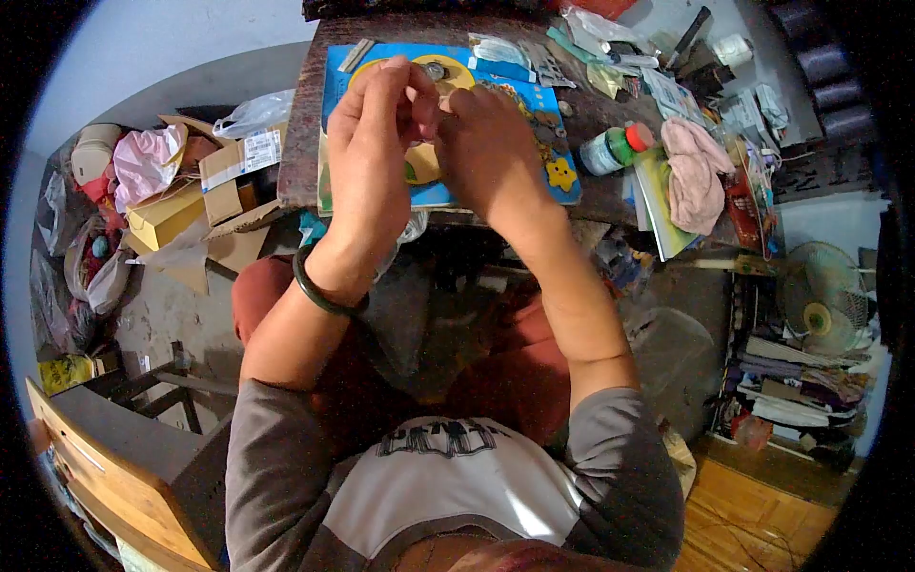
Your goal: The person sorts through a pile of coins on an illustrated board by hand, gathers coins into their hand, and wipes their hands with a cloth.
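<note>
My left hand (376, 133) is raised over a blue and yellow printed mat (335, 81), its fingers curled in toward the other hand. Close beside it, my right hand (488, 143) is closed too, palm down. The fingertips of both nearly meet; anything between them is too small or hidden to make out. Just beyond them lies a small round metallic thing (436, 71). Several small brown and grey pieces (548, 133) sit on the mat to the right of my right hand, above a printed yellow star (560, 173). A dark bangle (319, 291) circles my left wrist.
A green bottle with a red cap (620, 148) stands right of the mat on the dark wooden table (305, 124). Beyond it lie a pink cloth (696, 172) and papers. Opened cardboard boxes (229, 181) are at left, a fan (820, 296) at right.
</note>
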The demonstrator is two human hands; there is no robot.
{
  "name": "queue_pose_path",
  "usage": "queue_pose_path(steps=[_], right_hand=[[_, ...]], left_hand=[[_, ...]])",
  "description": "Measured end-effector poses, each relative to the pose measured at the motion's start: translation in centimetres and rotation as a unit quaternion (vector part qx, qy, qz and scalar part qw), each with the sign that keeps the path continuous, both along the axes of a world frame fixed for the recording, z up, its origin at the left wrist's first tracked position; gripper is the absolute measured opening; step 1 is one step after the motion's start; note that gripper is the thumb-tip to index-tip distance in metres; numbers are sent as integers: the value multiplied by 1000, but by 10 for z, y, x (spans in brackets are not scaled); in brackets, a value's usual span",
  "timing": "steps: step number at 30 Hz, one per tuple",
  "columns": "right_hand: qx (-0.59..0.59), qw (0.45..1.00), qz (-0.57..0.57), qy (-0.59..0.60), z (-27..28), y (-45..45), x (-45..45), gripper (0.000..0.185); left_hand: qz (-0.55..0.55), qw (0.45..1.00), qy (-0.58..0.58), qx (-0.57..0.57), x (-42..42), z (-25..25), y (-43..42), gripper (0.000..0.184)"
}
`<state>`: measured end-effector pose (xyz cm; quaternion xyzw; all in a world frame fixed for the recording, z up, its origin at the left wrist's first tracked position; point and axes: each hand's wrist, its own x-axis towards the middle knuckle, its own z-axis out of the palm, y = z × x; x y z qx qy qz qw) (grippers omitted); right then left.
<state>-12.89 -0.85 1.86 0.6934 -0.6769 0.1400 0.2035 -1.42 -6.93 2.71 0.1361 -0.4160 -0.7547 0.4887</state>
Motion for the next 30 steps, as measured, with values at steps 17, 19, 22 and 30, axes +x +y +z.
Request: queue_pose_path(steps=[17,19,22,30], right_hand=[[-23,997,-6,-75,-8,-5,-16,12],[-78,956,15,-282,0,0,-19,12],[-101,858,58,-500,16,8,-31,15],[-65,764,27,-641,16,15,-26,32]], left_hand=[[18,999,-29,15,-5,-4,6,26],[6,999,-1,47,-6,-7,6,19],[-16,998,3,65,-8,-3,14,17],[-112,989,-93,-3,-16,-8,25,33]])
